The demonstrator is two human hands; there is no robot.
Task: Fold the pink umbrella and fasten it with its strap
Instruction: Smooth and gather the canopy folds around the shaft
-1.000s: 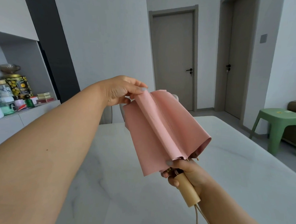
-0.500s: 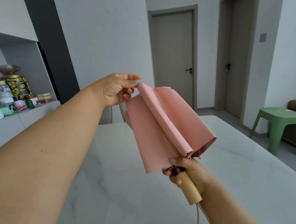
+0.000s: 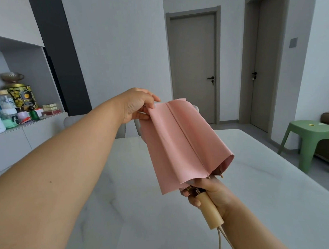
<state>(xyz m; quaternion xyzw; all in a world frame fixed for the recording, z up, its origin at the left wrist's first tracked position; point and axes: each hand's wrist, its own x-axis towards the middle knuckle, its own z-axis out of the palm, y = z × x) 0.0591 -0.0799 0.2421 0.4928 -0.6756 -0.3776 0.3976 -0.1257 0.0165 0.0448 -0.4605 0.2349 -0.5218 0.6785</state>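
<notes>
We see an evenly lit room in soft, cool daylight; its source lies out of view. The white table (image 3: 269,184) carries a pale sheen toward three o'clock, without harsh glare. Shadows are faint: a soft one on the underside of the left forearm (image 3: 55,176) at eight o'clock. Wide-angle distortion bends the door frame (image 3: 218,66) at one o'clock and swells the forearm. The shelf clutter (image 3: 15,108) at nine o'clock looks slightly soft, its labels unreadable.
</notes>
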